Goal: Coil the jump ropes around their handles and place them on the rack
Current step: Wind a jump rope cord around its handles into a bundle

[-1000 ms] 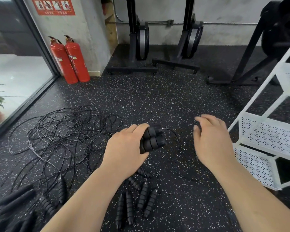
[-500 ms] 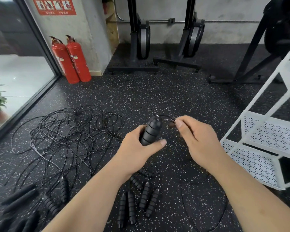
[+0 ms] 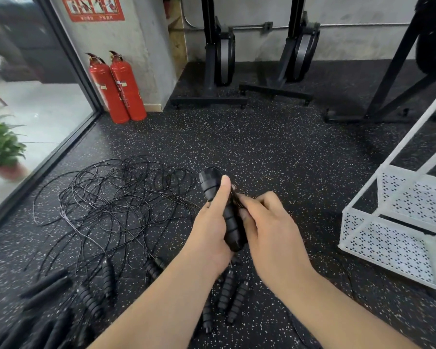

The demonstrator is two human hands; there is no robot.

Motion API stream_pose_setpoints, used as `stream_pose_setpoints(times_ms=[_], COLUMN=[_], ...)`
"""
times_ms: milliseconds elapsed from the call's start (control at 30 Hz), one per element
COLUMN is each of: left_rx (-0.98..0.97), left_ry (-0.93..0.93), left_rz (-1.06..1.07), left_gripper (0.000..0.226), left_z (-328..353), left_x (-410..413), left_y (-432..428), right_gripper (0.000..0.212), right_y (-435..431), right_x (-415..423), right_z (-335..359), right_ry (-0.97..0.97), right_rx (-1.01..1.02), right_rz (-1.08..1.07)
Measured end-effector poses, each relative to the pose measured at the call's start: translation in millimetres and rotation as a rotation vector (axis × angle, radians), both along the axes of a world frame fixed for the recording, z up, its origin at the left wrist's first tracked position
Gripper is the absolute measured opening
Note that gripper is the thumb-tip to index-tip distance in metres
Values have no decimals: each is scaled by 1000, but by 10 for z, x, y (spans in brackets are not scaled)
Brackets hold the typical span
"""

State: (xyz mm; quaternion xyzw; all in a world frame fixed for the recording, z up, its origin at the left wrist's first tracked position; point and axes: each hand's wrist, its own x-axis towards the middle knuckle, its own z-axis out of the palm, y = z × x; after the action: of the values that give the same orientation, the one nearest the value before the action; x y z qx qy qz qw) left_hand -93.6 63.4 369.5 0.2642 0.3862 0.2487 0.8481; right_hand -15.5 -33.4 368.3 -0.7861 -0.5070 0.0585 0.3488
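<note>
My left hand [image 3: 209, 227] grips a pair of black ribbed jump rope handles [image 3: 220, 205] held upright above the floor, thumb laid along them. My right hand [image 3: 267, 222] is against the handles' right side and pinches the thin black rope [image 3: 235, 196] where it crosses them. A tangle of loose black ropes [image 3: 116, 200] lies on the floor to the left. Several more black handles [image 3: 228, 295] lie on the floor below my hands. The white perforated rack [image 3: 388, 238] stands at the right.
Two red fire extinguishers [image 3: 118, 89] stand by the wall at the back left. Black gym machines [image 3: 219, 54] line the back wall. More dark handles [image 3: 45, 290] lie at the lower left. A glass wall and a potted plant [image 3: 0, 147] are on the left.
My left hand turned the handles from lying sideways to upright. My right hand came in from the right, took hold of the rope and drew it down against the handles.
</note>
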Motion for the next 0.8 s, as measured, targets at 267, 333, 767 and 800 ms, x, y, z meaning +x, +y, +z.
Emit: stream_pose_setpoints(times_ms=[267,333,767,800], left_rx=[19,20,-111,-131], left_ry=[-49,-54,-113,-101], left_rz=[42,75,99,75], left_gripper=[15,9,32,40], left_z=[-22,-7,38,27], left_x=[-18,-6,-49,-50], left_y=[42,42,37,40], right_gripper=[32,31,56,53], right_y=[-6,-9,-40,-29], right_x=[2,2,-22,3], right_z=[-51,-69,-109,-130], right_ry=[-61,-68,-145,-152], right_rx=[138,161,-62,-58], right_rz=[32,34,120,121])
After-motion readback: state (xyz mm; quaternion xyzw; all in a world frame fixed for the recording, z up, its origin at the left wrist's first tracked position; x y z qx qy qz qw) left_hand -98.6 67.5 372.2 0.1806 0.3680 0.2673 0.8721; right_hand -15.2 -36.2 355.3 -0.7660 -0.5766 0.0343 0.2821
